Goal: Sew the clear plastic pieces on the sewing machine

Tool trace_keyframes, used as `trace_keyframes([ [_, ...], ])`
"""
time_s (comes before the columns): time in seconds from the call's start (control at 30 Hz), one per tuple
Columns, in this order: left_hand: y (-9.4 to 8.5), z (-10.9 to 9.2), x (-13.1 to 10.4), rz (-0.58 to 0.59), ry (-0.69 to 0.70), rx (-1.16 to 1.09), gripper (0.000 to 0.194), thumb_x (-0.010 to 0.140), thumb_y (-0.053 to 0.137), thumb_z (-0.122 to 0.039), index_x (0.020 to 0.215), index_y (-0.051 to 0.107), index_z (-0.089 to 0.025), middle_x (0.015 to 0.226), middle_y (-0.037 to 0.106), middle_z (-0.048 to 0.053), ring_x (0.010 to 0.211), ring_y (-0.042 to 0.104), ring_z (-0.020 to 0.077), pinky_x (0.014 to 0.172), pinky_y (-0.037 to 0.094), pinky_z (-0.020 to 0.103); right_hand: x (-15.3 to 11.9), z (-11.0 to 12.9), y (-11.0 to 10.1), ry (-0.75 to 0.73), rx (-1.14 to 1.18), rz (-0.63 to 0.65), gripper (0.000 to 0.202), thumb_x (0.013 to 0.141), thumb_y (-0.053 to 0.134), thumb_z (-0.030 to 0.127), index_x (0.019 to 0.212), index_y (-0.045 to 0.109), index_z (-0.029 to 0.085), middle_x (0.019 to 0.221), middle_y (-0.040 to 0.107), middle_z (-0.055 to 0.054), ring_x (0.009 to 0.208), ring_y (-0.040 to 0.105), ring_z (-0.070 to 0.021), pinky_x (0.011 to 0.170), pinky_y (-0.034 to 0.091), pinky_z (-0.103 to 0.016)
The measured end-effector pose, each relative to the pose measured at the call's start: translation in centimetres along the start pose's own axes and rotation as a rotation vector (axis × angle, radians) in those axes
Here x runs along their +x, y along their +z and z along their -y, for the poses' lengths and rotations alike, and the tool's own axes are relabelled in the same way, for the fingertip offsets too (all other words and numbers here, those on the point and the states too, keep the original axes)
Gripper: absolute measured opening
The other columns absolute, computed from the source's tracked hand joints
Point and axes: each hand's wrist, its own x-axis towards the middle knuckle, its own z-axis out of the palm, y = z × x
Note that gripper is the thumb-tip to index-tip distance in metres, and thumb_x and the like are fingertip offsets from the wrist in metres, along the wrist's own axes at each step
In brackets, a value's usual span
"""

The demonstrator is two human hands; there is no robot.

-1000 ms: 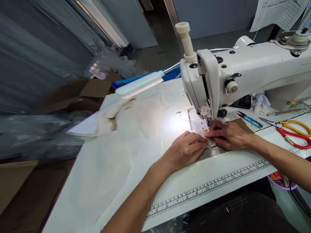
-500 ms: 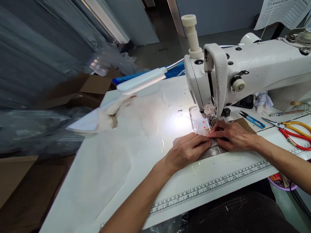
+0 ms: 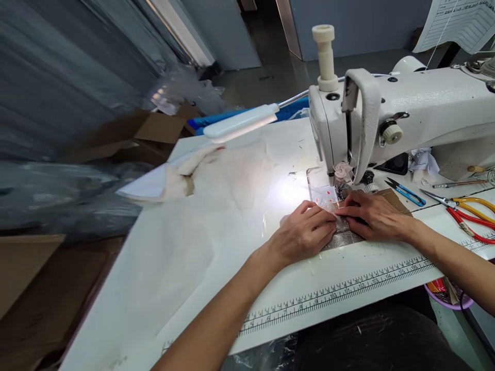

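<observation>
A white sewing machine [image 3: 421, 111] stands at the right, its presser foot [image 3: 342, 192] just beyond my fingers. My right hand [image 3: 373, 216] is closed, thumb and forefinger pinching a small piece of sheer whitish fabric [image 3: 328, 207] in front of the foot. From the left, my left hand [image 3: 305, 233] presses its bent fingers together on the same fabric, the fingertips almost meeting those of the right. Under both hands lies a shiny grey-brown taped patch [image 3: 342, 238] on the table. Fingers hide most of the fabric. Small red marks [image 3: 328, 192] show by the needle plate.
Blue thread snips [image 3: 406, 192] and red-and-yellow-handled scissors [image 3: 460, 205] lie right of my hands. A lamp [image 3: 242, 123] lights the white table [image 3: 232, 278], which has a printed ruler along its front edge. Whitish cloth [image 3: 180, 180] lies left; cardboard boxes [image 3: 160, 127] stand beyond.
The view has shifted slightly, so the machine sits farther right in the picture. My left hand's fingers have bent a little more; both hands stay on the fabric by the presser foot.
</observation>
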Motion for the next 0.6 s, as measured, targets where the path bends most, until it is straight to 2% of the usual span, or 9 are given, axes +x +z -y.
trace_keyframes([
  [0.1, -0.08, 0.04, 0.04, 0.000, -0.021, -0.074, 0.017, 0.096, 0.050, -0.015, 0.088, 0.065, -0.018, 0.091, 0.073, 0.003, 0.073, 0.065, 0.0136, 0.066, 0.053, 0.032, 0.08, 0.06, -0.02, 0.001, -0.011, -0.003, 0.032, 0.094, 0.046, 0.023, 0.120, 0.065, 0.018, 0.110, 0.062, -0.012, 0.099, 0.059, -0.0239, 0.083, 0.052, -0.040],
  [0.27, 0.45, -0.10, -0.04, -0.035, -0.063, -0.047, 0.017, 0.096, 0.050, -0.014, 0.089, 0.064, -0.019, 0.094, 0.073, 0.002, 0.073, 0.064, 0.0127, 0.072, 0.052, 0.035, 0.23, -0.01, 0.11, -0.002, -0.066, -0.002, 0.033, 0.094, 0.044, 0.020, 0.119, 0.064, 0.015, 0.108, 0.061, -0.015, 0.098, 0.059, -0.0252, 0.082, 0.053, -0.041],
  [0.4, 0.88, -0.30, -0.02, -0.090, -0.069, -0.004, 0.016, 0.096, 0.050, -0.013, 0.089, 0.063, -0.020, 0.092, 0.072, 0.001, 0.075, 0.064, 0.0129, 0.073, 0.051, 0.035, 0.05, -0.07, 0.02, 0.033, 0.012, -0.019, 0.034, 0.094, 0.044, 0.020, 0.122, 0.063, 0.017, 0.109, 0.062, -0.013, 0.098, 0.059, -0.0239, 0.085, 0.053, -0.041],
  [0.6, 0.77, -0.27, 0.19, -0.145, -0.040, 0.001, 0.014, 0.096, 0.052, -0.014, 0.092, 0.064, -0.018, 0.089, 0.072, 0.003, 0.071, 0.063, 0.0128, 0.061, 0.048, 0.030, -0.19, -0.26, -0.34, 0.036, 0.111, -0.010, 0.036, 0.090, 0.048, 0.015, 0.120, 0.067, 0.022, 0.109, 0.062, -0.009, 0.097, 0.060, -0.0218, 0.087, 0.053, -0.041],
])
